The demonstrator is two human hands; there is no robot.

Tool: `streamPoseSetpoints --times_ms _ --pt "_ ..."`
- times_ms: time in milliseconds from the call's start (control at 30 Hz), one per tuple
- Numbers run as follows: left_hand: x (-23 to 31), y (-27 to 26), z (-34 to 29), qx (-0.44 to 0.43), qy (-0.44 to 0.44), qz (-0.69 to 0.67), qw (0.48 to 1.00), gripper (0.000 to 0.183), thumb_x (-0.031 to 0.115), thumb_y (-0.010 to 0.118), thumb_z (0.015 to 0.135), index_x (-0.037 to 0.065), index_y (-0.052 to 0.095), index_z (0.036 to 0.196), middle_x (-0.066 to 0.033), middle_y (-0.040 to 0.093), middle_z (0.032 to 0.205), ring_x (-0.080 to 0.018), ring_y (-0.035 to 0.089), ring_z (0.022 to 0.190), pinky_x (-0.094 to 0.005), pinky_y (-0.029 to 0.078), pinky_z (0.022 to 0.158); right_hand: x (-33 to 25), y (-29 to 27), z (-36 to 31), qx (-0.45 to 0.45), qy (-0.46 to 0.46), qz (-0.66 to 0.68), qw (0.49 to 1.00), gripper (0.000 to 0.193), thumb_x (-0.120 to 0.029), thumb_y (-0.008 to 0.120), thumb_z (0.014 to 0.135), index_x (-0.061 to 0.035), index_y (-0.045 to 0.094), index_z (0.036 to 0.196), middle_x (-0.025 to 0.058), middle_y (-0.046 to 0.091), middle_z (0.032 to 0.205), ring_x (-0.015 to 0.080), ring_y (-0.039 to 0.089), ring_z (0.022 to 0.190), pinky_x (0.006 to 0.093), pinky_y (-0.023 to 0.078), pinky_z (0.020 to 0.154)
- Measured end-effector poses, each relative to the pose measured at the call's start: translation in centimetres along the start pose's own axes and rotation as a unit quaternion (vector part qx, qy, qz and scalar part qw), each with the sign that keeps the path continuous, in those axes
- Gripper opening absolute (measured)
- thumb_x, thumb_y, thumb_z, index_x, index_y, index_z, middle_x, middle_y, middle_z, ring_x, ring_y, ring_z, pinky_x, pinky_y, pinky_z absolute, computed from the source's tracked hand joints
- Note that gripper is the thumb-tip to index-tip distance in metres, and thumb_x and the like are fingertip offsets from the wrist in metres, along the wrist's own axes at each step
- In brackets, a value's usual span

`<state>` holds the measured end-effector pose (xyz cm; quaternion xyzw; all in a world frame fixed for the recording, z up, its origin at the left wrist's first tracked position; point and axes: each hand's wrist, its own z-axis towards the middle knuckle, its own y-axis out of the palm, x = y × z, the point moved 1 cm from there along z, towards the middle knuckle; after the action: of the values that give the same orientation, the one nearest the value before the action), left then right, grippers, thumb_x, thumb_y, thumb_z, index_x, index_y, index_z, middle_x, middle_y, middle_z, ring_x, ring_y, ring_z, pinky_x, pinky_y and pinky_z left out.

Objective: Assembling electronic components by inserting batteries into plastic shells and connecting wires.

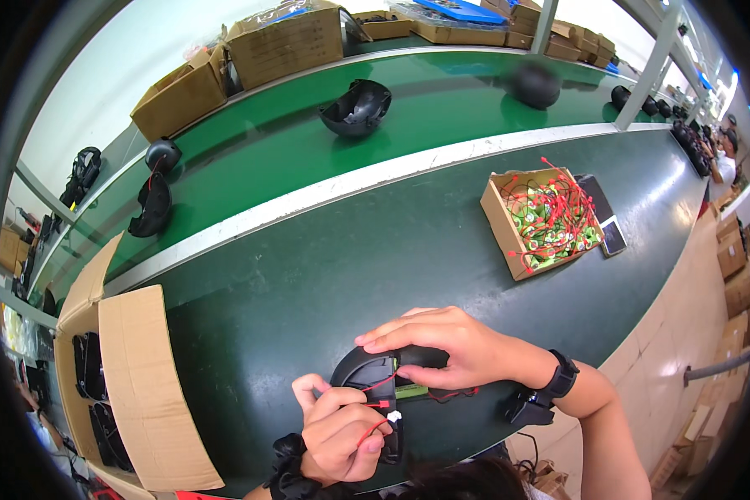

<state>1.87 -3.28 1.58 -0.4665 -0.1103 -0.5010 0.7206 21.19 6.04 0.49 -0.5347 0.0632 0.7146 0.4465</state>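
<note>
The black plastic shell is at the counter's near edge, rounded end pointing away from the person, long axis partly hidden. The left hand pinches a red wire; the right hand grasps the shell's top. Farther right is a carton of green battery cells.

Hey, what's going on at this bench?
Someone is busy with a black shell on a dark green bench. The right hand lies over its top; the left hand is curled by red wires and a white connector. A cardboard box of green, red-wired parts stands beyond, to the right.
</note>
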Motion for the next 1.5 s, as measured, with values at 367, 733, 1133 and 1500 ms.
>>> streamPoseSetpoints --times_ms 367,733,1133,1500 --pt "-0.1 0.3 0.4 0.01 0.006 -0.046 0.999 0.028 0.02 0.056 0.087 0.011 0.058 0.061 0.0035 0.064 0.067 -0.0169 0.057 0.071 -0.0465 0.031 0.091 0.1 -0.2 0.0 0.001 0.02 0.02 1.0 0.037 -0.002 0.065 0.081 -0.0052 0.061 0.117 0.0095 0.063 0.124 0.0285 0.063 0.105 0.0371 0.05 0.089" --pt "-0.1 0.4 0.4 0.004 0.003 -0.06 0.998 0.027 0.019 0.056 0.087 0.009 0.061 0.063 0.0012 0.064 0.067 -0.0189 0.06 0.074 -0.0476 0.035 0.095 -0.4 -0.2 0.1 0.014 0.046 0.046 0.998 0.035 0.002 0.066 0.077 -0.0028 0.063 0.111 0.0123 0.064 0.119 0.0297 0.064 0.104 0.0369 0.052 0.09" --pt "0.2 0.3 0.5 0.013 -0.014 -0.036 0.999 0.027 0.018 0.057 0.086 0.01 0.056 0.061 0.0012 0.063 0.067 -0.0198 0.058 0.071 -0.0445 0.035 0.092 -1.4 -0.7 0.4 -0.004 0.02 0.032 0.999 0.043 -0.001 0.068 0.075 -0.0037 0.059 0.117 0.0127 0.063 0.121 0.0306 0.063 0.106 0.0375 0.051 0.09" --pt "0.4 0.5 0.4 0.012 -0.04 -0.05 0.998 0.046 0.027 0.046 0.094 0.013 0.048 0.051 0.0024 0.062 0.062 -0.021 0.054 0.073 -0.0481 0.036 0.093 -0.5 -0.4 0.2 -0.008 0.055 0.055 0.997 0.039 -0.001 0.068 0.078 -0.0033 0.059 0.116 0.0119 0.062 0.123 0.0308 0.062 0.108 0.0378 0.05 0.092"
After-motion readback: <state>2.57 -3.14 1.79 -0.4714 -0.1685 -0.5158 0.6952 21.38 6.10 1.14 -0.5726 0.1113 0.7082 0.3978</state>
